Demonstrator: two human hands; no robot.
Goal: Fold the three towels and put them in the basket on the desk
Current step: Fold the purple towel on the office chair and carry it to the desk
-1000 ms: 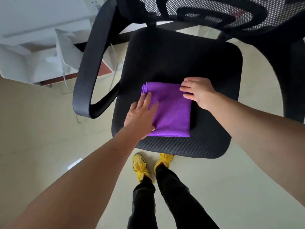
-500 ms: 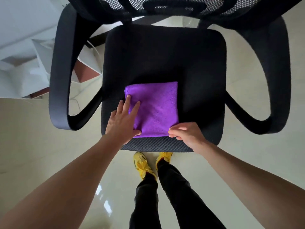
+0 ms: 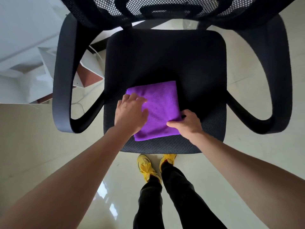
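Note:
A purple towel (image 3: 160,106), folded into a rectangle, lies on the front half of a black office chair's seat (image 3: 165,60). My left hand (image 3: 130,113) rests on the towel's left side with its fingers bent, covering that edge. My right hand (image 3: 186,124) holds the towel's near right edge: the thumb lies on top and the fingers are tucked under the cloth. No basket, desk top or other towel is in view.
The chair's armrests (image 3: 63,80) curve up on both sides of the seat, and its mesh back (image 3: 165,9) fills the top. White furniture (image 3: 24,63) stands at the left. My yellow shoes (image 3: 148,167) stand on the glossy pale floor below the seat's front edge.
My left hand slid up the towel's left side and its fingers bent. My right hand moved from the near right corner up the right edge, its thumb now on the cloth.

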